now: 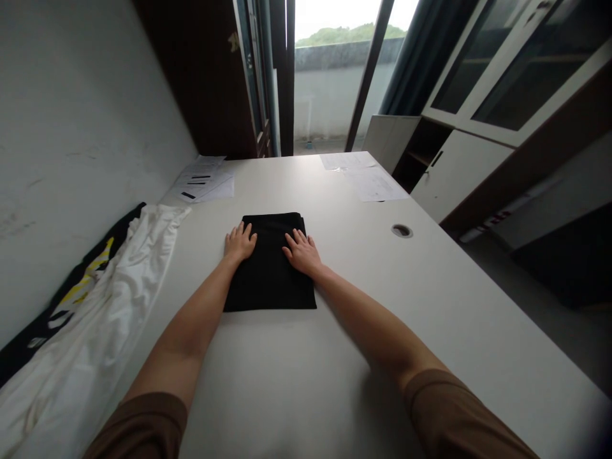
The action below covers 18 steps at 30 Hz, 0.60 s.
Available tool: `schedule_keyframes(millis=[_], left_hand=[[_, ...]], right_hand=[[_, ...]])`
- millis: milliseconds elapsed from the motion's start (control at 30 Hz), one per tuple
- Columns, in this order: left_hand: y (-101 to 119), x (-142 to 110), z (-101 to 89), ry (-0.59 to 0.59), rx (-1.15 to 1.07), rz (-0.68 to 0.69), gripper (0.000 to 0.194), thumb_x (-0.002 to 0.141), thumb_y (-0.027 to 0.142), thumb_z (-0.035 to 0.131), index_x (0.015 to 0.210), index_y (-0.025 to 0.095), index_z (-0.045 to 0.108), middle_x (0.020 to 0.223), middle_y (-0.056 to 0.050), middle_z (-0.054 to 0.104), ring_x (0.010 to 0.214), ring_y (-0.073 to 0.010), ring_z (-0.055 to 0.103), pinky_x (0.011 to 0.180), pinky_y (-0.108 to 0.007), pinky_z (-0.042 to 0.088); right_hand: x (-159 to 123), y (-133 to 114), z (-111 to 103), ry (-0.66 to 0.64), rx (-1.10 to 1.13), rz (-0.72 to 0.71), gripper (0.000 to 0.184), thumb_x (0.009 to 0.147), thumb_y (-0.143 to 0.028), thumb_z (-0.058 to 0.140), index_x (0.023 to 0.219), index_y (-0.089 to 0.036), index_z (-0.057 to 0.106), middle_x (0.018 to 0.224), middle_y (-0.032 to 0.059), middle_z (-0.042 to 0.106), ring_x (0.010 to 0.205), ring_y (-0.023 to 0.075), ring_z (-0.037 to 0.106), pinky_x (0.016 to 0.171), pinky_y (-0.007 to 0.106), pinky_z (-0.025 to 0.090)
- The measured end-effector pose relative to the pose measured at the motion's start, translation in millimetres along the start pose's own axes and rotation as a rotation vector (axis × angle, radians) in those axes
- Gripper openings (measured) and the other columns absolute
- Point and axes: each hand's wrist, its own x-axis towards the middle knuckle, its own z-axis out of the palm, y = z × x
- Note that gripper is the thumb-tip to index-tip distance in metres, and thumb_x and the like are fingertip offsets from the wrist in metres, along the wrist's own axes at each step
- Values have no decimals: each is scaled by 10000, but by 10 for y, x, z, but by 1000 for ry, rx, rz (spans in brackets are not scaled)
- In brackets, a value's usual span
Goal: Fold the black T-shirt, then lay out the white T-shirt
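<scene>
A black folded cloth, roughly rectangular, lies flat on the white table; what kind of garment it is, I cannot tell. On its upper left edge rests my left hand, fingers spread and palm down. My right hand lies flat near the upper right edge, its fingers stretched out over the fabric. Several layers show at the cloth's far right corner. Neither hand grips anything.
Along the left wall lie a white cloth and a black one with yellow marks. Papers sit at the far left, more sheets at the far right. A cable hole pierces the table. Cabinets stand beyond the right edge.
</scene>
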Motion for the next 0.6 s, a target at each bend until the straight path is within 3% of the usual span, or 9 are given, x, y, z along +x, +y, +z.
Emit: schedule_keyframes(millis=[133, 333, 433, 600], left_hand=[[21, -27, 33, 31, -16, 2, 652, 1044, 548, 257, 1621, 257, 351, 1708, -77, 253, 1536, -335, 295, 1237, -548, 238], [44, -27, 23, 48, -20, -13, 646, 1036, 542, 295, 1614, 262, 367, 1700, -70, 275, 1535, -334, 293, 1238, -552, 231], [44, -30, 2, 40, -31, -18, 650, 1031, 542, 308, 1609, 255, 378, 1698, -73, 280, 1532, -335, 297, 1237, -549, 235], [49, -27, -16, 35, -45, -2, 671, 1025, 541, 309, 1613, 224, 370, 1695, -92, 283, 1531, -348, 293, 1234, -567, 232]], right_hand=[[32, -71, -22, 51, -41, -35, 566, 1055, -449, 437, 1551, -179, 464, 1657, 152, 329, 1548, 302, 266, 1269, 531, 131], [405, -322, 15, -22, -3, -302, 506, 1063, -337, 400, 1557, -245, 461, 1659, 66, 350, 1546, 221, 282, 1268, 429, 198], [722, -364, 106, -59, 1, -212, 540, 1070, -384, 379, 1581, -214, 423, 1664, 88, 335, 1554, 230, 263, 1257, 431, 229], [1065, -200, 194, -68, 1, -129, 670, 1047, -571, 387, 1602, -195, 388, 1690, 105, 259, 1574, 263, 200, 1276, 451, 149]])
